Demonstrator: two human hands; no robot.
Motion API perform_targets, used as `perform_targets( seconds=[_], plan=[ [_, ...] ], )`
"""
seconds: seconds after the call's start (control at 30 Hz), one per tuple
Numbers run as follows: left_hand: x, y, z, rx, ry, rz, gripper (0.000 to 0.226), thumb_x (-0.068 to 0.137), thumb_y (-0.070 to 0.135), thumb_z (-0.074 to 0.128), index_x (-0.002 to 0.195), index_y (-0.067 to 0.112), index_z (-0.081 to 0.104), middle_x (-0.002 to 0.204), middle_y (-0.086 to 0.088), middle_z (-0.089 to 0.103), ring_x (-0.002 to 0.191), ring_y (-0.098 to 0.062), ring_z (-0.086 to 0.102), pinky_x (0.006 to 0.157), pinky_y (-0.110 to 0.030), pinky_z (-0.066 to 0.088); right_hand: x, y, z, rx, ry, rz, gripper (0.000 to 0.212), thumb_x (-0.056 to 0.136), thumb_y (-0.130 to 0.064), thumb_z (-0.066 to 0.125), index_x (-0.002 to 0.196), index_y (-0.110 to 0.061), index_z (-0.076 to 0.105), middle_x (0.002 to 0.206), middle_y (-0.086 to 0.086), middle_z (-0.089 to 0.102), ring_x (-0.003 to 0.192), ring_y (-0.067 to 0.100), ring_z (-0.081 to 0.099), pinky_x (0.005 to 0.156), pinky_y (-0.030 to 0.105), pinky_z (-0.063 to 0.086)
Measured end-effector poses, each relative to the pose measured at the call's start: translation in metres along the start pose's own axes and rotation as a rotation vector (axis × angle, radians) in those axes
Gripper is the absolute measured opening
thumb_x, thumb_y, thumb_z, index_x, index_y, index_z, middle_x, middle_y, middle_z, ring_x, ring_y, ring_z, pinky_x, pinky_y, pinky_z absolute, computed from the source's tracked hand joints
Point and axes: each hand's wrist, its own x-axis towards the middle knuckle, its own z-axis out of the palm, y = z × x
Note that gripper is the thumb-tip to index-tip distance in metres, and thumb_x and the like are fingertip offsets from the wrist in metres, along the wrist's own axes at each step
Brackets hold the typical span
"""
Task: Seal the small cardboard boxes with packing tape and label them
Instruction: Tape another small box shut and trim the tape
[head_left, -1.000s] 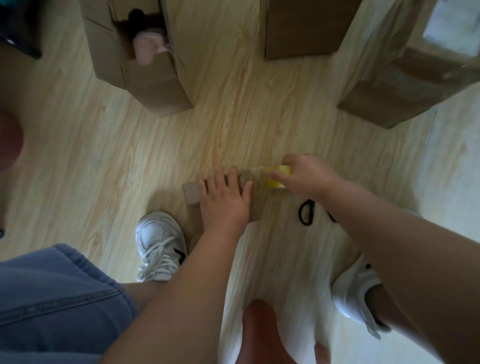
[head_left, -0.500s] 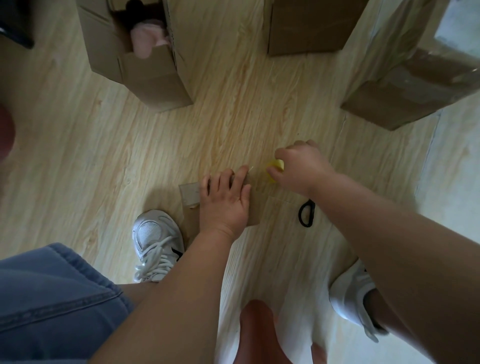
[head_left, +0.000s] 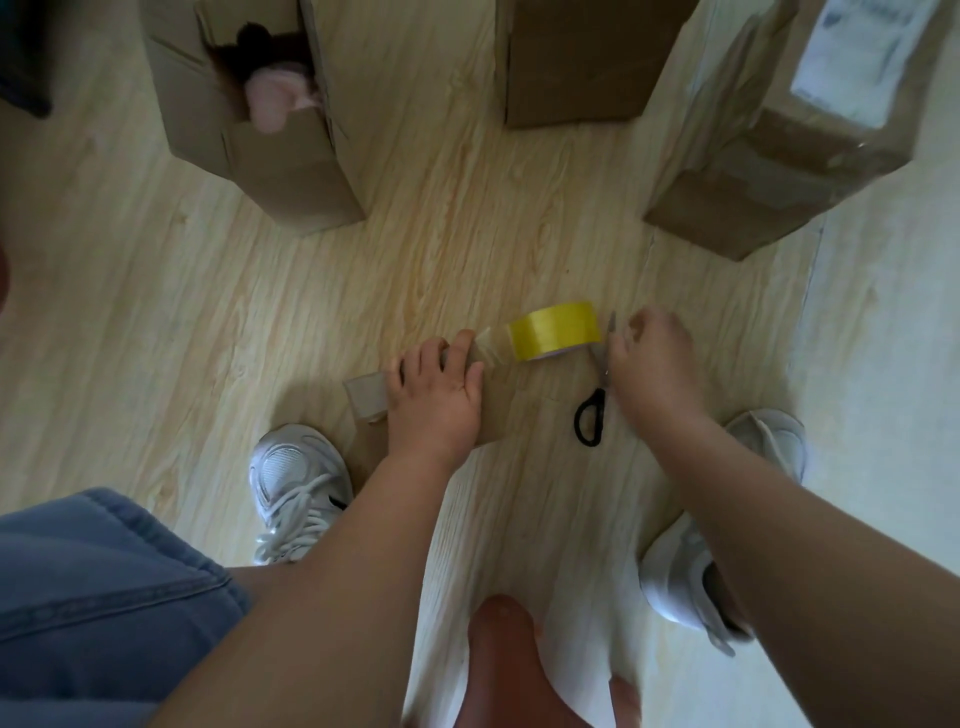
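We saw a yellow tape roll (head_left: 556, 330) beside the plain brown small cardboard box (head_left: 496, 408). The scissors (head_left: 589, 421) had black handles. The floor (head_left: 441, 234) was pale wood with streaky grain. Our shoes (head_left: 296, 483) were white, our denim (head_left: 78, 597) blue. The far left box (head_left: 291, 171) held something pink, and the far right box (head_left: 769, 171) bore a white label (head_left: 862, 47).

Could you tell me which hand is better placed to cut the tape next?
Right. The right hand curls over the scissors, just beside the tape roll, while the left hand presses down the small box, anchoring the strip.
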Motion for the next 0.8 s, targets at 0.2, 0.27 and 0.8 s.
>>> perform_targets(
  seconds=[0.2, 0.27, 0.8],
  plan=[
    [0.000, -0.002, 0.000, -0.006, 0.022, 0.013, 0.064, 0.094, 0.049, 0.011, 0.143, 0.026, 0.044, 0.128, -0.006, 0.053, 0.119, -0.027, 0.046, 0.112, -0.045, 0.022, -0.027, 0.033, 0.026, -0.206, -0.164, 0.254, 0.063, 0.093, -0.053, 0.059, 0.127, 0.000, 0.048, 0.129, 0.020, 0.055, 0.121, 0.037, 0.050, 0.096, 0.041, 0.041],
    [0.000, -0.002, 0.001, 0.001, 0.020, 0.016, 0.063, 0.095, 0.049, 0.012, 0.143, 0.025, 0.045, 0.128, -0.007, 0.053, 0.119, -0.028, 0.046, 0.112, -0.046, 0.023, -0.030, 0.039, 0.033, -0.251, -0.180, 0.271, 0.071, 0.090, -0.056, 0.062, 0.129, 0.001, 0.047, 0.131, 0.020, 0.053, 0.124, 0.037, 0.048, 0.100, 0.044, 0.041],
    [0.003, 0.001, -0.004, -0.083, -0.030, 0.005, 0.043, 0.105, 0.038, 0.036, 0.146, 0.025, 0.041, 0.133, -0.005, 0.048, 0.126, -0.025, 0.040, 0.116, -0.043, 0.015, -0.019, 0.032, 0.023, -0.192, -0.311, 0.324, 0.028, 0.097, -0.035, 0.059, 0.094, -0.007, 0.059, 0.089, 0.006, 0.062, 0.083, 0.023, 0.062, 0.066, 0.029, 0.044]
  ],
)
